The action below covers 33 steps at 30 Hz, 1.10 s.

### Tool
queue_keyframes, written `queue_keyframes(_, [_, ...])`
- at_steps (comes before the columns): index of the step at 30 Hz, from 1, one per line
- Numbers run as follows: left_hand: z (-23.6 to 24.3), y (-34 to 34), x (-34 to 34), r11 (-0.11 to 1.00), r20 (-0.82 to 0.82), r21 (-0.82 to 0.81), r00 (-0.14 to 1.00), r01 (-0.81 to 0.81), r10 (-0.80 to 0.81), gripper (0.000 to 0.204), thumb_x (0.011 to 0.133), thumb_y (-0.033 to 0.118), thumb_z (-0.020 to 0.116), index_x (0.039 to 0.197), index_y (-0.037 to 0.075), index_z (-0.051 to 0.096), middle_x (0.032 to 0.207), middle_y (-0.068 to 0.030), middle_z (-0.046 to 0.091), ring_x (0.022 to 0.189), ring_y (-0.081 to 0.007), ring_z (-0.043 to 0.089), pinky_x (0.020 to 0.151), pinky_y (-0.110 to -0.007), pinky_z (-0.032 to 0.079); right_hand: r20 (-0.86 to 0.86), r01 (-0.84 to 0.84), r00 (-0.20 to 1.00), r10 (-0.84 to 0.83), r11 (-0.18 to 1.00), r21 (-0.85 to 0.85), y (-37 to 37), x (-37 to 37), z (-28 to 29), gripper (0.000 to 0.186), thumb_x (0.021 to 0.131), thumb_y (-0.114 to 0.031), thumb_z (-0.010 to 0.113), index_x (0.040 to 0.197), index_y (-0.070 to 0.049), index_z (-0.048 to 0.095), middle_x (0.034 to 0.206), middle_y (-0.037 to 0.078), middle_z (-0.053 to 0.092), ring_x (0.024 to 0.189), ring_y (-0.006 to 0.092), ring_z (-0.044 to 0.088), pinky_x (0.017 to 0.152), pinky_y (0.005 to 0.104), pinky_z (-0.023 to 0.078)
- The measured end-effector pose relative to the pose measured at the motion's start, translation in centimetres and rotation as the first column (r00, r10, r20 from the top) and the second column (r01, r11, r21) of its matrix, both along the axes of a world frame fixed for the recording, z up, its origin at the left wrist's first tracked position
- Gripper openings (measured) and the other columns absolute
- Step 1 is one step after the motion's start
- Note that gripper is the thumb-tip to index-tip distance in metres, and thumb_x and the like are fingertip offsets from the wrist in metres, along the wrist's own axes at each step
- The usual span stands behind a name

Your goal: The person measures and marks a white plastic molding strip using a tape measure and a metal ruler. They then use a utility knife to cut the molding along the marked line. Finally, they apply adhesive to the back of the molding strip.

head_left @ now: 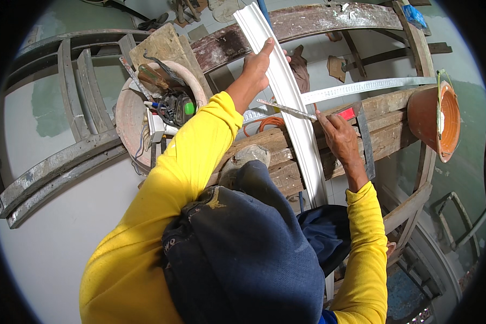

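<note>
Head view: left hand point(255, 69) holds one moulding point(303, 141); right hand point(341, 141), one blade point(287, 109).

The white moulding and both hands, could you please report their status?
Left hand gripping white moulding. Right hand at end of narrow strip crossing it. Perforated metal band running underneath.

The moulding point(301, 135) is white — the sleeves point(181, 154) yellow.

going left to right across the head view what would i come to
Grey frame → tool bucket → white strip → right hand → orange bucket.
</note>
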<state>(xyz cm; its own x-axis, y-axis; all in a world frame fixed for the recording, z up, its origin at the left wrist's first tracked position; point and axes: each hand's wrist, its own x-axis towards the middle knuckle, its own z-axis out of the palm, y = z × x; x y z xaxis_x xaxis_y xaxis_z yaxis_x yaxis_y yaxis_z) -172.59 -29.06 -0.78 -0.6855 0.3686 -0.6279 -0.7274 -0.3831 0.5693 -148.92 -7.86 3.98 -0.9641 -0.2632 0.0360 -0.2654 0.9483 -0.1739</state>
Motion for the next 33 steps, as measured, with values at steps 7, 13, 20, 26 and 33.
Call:
queue_keyframes(7, [0.0, 0.2, 0.0, 1.0, -0.011, 0.001, 1.0, -0.015, 0.015, 0.046, 0.111, 0.039, 0.062, 0.131, -0.003, 0.059, 0.114, -0.0193, 0.071, 0.1, -0.034, 0.076, 0.085, -0.056, 0.067, 0.0, 0.001, 1.0, -0.001, 1.0, -0.014, 0.1, 0.0, -0.1, 0.056, 0.089, 0.002, 0.068, 0.143, -0.011, 0.067, 0.095, 0.008, 0.063, 0.086, 0.0257, 0.064, 0.073, 0.0393, 0.057])
queue_keyframes(13, [-0.4, 0.2, -0.1, 1.0, -0.005, 0.006, 1.0, -0.027, 0.027, 0.044, 0.11, 0.038, 0.063, 0.128, -0.002, 0.06, 0.112, -0.019, 0.071, 0.097, -0.0342, 0.076, 0.081, -0.057, 0.067, 0.008, 0.01, 1.0, -0.01, 1.0, -0.022, 1.1, 0.7, -0.3, 0.054, 0.09, 0.002, 0.07, 0.143, -0.012, 0.068, 0.092, 0.009, 0.06, 0.084, 0.0269, 0.064, 0.071, 0.0401, 0.056])
queue_keyframes(20, [-0.5, 0.1, -0.1, 1.0, -0.007, 0.002, 1.0, -0.015, 0.015, 0.045, 0.111, 0.038, 0.062, 0.13, -0.003, 0.059, 0.112, -0.0198, 0.07, 0.097, -0.0345, 0.076, 0.081, -0.057, 0.067, 0.008, 0.027, 1.0, -0.027, 1.0, -0.014, 1.5, 1.0, 0.0, 0.055, 0.092, 0.0, 0.072, 0.145, -0.014, 0.067, 0.095, 0.01, 0.062, 0.085, 0.0283, 0.065, 0.072, 0.041, 0.057])
queue_keyframes(26, [-0.9, 0.1, -0.2, 0.999, -0.006, 0.016, 0.999, -0.035, 0.035, 0.043, 0.11, 0.035, 0.063, 0.131, -0.002, 0.057, 0.113, -0.0215, 0.071, 0.092, -0.035, 0.077, 0.076, -0.058, 0.069, 0.007, 0.019, 1.0, -0.019, 1.0, 0.0, 1.9, 1.1, -0.4, 0.056, 0.092, 0.0, 0.073, 0.146, -0.014, 0.067, 0.1, 0.011, 0.064, 0.088, 0.0289, 0.067, 0.075, 0.0408, 0.058])
queue_keyframes(33, [-0.1, 0.1, 0.1, 1.0, -0.018, -0.007, 1.0, -0.014, 0.014, 0.046, 0.111, 0.039, 0.062, 0.132, -0.002, 0.058, 0.114, -0.0202, 0.071, 0.1, -0.0343, 0.076, 0.082, -0.057, 0.068, 0.004, 0.027, 1.0, -0.027, 0.999, -0.035, 1.8, 1.2, -0.5, 0.055, 0.093, 0.001, 0.072, 0.146, -0.014, 0.067, 0.102, 0.011, 0.065, 0.09, 0.0295, 0.067, 0.075, 0.0415, 0.058])
